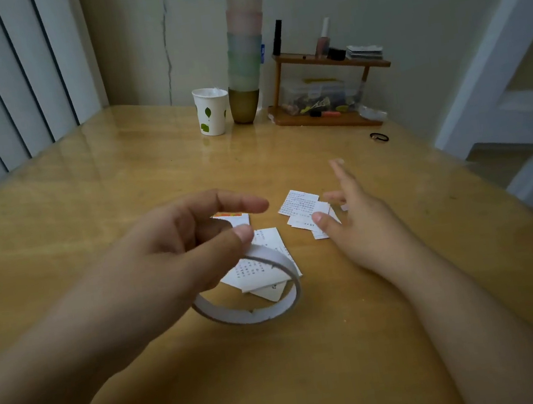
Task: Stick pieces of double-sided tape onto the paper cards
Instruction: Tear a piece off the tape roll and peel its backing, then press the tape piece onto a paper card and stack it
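1. The left hand [176, 244] holds the roll of double-sided tape [253, 291] above the wooden table [87, 191]; the thumb presses on the roll's outer band and the curled fingers sit on its far side, so the ring hangs down from the grip toward the person.
2. Directly under that grip, seen partly through the ring, lies a loose pile of printed paper cards [266, 263], overlapping one another flat on the table.
3. Just beyond the left fingers, another card with a coloured strip [235, 217] peeks out from behind them.
4. The right hand [352, 217] is spread open, fingers straight and splayed, grasping nothing; whether its thumb tip touches the cards below it I cannot tell.
5. Beneath and just left of that open hand sits a second cluster of small cards [299, 207], overlapping.
6. Well beyond both hands, at the table's far edge, stand a white paper cup with green leaves [211, 110], a tall stack of tumblers [246, 69] touching or nearly touching it, and a small wooden shelf [328, 92] with bottles and clutter.
7. A black hair tie [379, 136] lies on the table beyond the right hand.
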